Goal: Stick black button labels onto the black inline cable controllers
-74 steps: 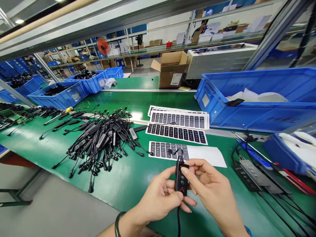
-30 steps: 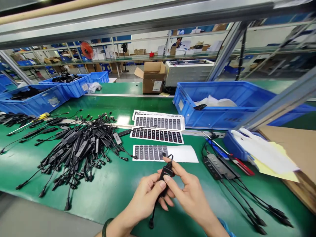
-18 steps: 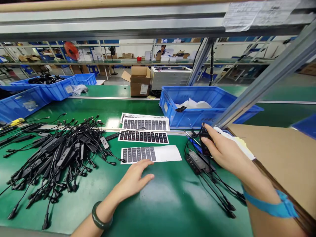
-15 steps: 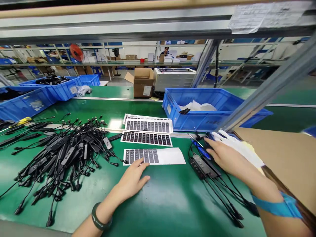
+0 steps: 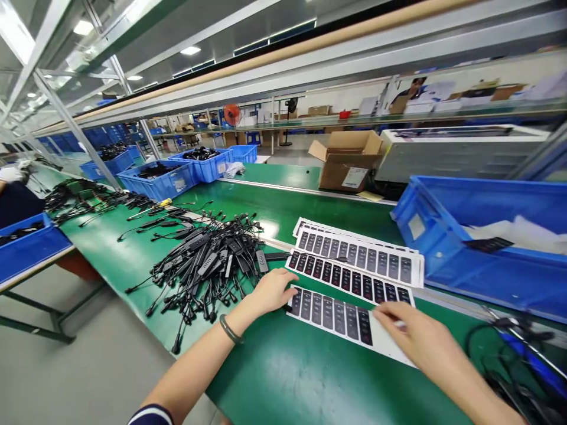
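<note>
My right hand (image 5: 414, 330) has thumb and forefinger together at the upper edge of the last sticker label (image 5: 365, 326) on a white backing sheet (image 5: 394, 347). This label looks darker than its neighbours, with red marks. My left hand (image 5: 271, 290) is at the sheet's left end, thumb and forefinger apart, with a small black cable plug (image 5: 287, 307) by the thumb. To its left lies a large pile of black cables with small control boxes (image 5: 208, 262). More label sheets (image 5: 354, 251) lie just behind the one at my hands.
A blue bin (image 5: 487, 277) with white paper stands at the right. Near it are a blue-handled tool (image 5: 531, 354) and black cables, blurred. An open cardboard box (image 5: 348, 162) and a grey machine (image 5: 456, 154) stand behind. Further blue bins (image 5: 163, 186) line the left; a person's sleeve (image 5: 20, 203) shows there.
The view has swung left. My right hand has left the tool and cables at the right and come to the label sheet. My left hand has shifted to the sheet's left end.
</note>
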Tool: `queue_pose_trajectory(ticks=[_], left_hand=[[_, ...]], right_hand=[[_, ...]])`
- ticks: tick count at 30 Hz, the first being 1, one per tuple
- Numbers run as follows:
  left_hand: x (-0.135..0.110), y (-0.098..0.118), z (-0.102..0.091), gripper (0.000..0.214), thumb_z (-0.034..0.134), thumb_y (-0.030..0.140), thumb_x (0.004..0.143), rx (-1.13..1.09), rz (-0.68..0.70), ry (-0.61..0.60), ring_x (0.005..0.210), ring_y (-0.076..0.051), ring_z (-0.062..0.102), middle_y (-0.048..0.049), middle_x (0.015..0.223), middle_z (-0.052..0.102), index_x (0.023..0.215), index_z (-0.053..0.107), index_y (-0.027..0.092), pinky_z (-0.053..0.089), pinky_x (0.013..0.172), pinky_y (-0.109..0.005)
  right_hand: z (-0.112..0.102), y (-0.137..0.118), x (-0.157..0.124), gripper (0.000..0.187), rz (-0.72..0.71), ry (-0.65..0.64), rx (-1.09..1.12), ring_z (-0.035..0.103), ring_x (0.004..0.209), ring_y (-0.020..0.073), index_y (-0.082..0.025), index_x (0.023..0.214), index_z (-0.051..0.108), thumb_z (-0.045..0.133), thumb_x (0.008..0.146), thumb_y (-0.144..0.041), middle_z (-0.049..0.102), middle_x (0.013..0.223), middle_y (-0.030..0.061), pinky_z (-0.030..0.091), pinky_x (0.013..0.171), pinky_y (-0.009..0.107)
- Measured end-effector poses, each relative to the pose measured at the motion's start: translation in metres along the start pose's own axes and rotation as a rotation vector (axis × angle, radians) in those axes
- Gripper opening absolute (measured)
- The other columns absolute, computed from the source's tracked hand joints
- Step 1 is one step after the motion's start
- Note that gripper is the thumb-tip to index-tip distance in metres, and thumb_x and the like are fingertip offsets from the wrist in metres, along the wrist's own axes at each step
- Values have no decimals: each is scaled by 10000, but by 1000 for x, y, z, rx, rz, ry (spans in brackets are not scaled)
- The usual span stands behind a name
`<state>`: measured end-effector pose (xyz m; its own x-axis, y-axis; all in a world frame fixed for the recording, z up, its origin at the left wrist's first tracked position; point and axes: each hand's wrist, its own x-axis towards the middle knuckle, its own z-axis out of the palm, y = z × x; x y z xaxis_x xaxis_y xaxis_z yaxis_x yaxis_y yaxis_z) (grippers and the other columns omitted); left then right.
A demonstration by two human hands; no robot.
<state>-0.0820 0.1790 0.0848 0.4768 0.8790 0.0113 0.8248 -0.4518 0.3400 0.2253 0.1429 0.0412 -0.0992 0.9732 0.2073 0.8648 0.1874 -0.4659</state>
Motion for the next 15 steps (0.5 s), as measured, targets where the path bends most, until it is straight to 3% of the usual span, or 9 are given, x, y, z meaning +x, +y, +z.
queue_pose_trajectory(ticks=[2,4,7,10,12,15], left_hand=[[-1,6,8,407,637,255,855,6,72,-22,1125,-240,569,-99,1214,625,1245,570,161,471,973,-348],[-7,12,16,382,624,215,854,29,117,-38,1112,-259,570,-113,1217,619,1229,578,155,469,973,-383],[-17,19,25,250,502,146,904,67,144,-66,1027,-251,606,-110,1117,651,1115,636,155,498,913,-388],[-23,21,30,241,450,114,913,103,136,-92,966,-240,625,-100,1007,673,1002,670,157,516,857,-367],[-21,19,30,200,495,131,899,118,123,-105,955,-232,630,-82,973,681,967,677,174,519,838,-347],[-7,10,24,125,576,243,887,130,67,-89,928,-212,635,-54,944,679,955,675,209,525,799,-315]], right_hand=[[12,-13,9,158,17,-71,4,656,765,243,-208,841,679,524,827,-238,672,898,99,512,692,361],[22,-20,16,196,76,-28,-19,655,776,269,-186,866,682,512,773,-212,659,882,118,496,668,369],[29,-21,15,170,113,13,10,643,709,257,-199,750,666,516,760,-278,647,792,99,486,636,362],[21,-16,3,249,109,43,95,629,651,221,-220,684,634,504,780,-409,662,754,68,500,630,346],[10,-11,-6,313,199,178,263,626,646,207,-211,753,649,532,779,-501,677,781,57,509,618,337],[-8,-2,-18,324,434,525,739,606,637,160,-208,817,647,717,680,-493,644,776,8,502,582,285]])
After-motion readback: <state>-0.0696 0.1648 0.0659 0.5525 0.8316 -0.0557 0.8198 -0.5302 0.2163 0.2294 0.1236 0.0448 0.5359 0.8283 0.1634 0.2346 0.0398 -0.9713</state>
